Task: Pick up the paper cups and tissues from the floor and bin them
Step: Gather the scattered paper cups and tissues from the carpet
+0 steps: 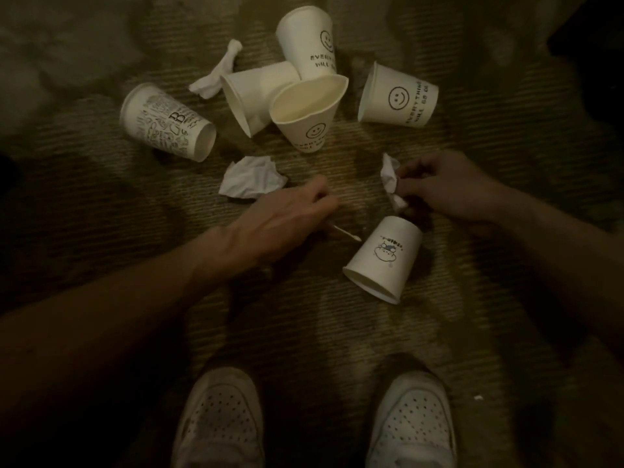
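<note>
Fingers [410,175] of the right hand [449,189] are pinching a small tissue [390,179] just above the carpeted floor [337,332], near the base of the cartoon cup [385,258], which is lying on its side. The left hand [287,217] is hovering low beside the crumpled tissue [251,177]. Its fingers are curling under and a thin white stick [347,234] is poking out beneath them, but I cannot tell whether they are holding it.

To do this step well, the right hand should be gathering the whole wad into the palm so nothing is trailing, while the left is closing over the crumpled tissue, its nearest loose piece.

Further out, the plain cup [253,96], far smiley cup [309,42] and crushed smiley cup [309,113] are touching in a pile, so lifting one is likely disturbing the others. The printed cup [167,121], right smiley cup [398,96] and twisted tissue [216,72] are lying apart. Open carpet towards the shoes [219,417] is giving room to draw back. No bin is showing.
</note>
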{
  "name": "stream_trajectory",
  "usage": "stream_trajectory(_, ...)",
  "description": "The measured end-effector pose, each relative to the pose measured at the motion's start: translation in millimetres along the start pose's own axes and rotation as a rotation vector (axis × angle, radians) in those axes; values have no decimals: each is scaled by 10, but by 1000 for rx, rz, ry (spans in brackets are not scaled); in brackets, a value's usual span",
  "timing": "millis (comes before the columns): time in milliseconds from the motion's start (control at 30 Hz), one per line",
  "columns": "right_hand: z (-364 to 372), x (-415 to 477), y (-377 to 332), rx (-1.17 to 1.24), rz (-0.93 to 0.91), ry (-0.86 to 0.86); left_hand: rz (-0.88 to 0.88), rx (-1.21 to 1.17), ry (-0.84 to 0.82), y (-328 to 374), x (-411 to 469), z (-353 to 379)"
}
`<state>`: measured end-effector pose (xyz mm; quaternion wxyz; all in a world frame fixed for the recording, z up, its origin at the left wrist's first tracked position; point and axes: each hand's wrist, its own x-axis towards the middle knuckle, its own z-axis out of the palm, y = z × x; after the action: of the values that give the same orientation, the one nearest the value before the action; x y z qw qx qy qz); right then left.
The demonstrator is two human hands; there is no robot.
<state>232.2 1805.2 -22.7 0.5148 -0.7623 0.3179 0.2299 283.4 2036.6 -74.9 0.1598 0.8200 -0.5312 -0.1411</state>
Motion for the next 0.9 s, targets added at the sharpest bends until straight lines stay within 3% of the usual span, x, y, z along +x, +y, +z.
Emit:
stream_trajectory(67,30,-1,-30,90,22,-39,-249,-191,43,9,-163,-81)
stream_trajectory(200,152,-29,-186,293,96,-115,-767,-840,297,176,-325,-245)
stream_trajectory(400,512,-238,-476,475,106,-363,-1128,-1541,400,507,-250,-392)
stream_trajectory(567,748,-395,-592,405,87,-461,-1217,-1538,442,599,-271,-491)
stream_trajectory(700,828,-411,-626,351,56,-440,-1147,-1633,440,609,-353,-520)
stream_trajectory(900,964,-471,-634,343,56,-590,-1251,-1351,497,524,-441,-418)
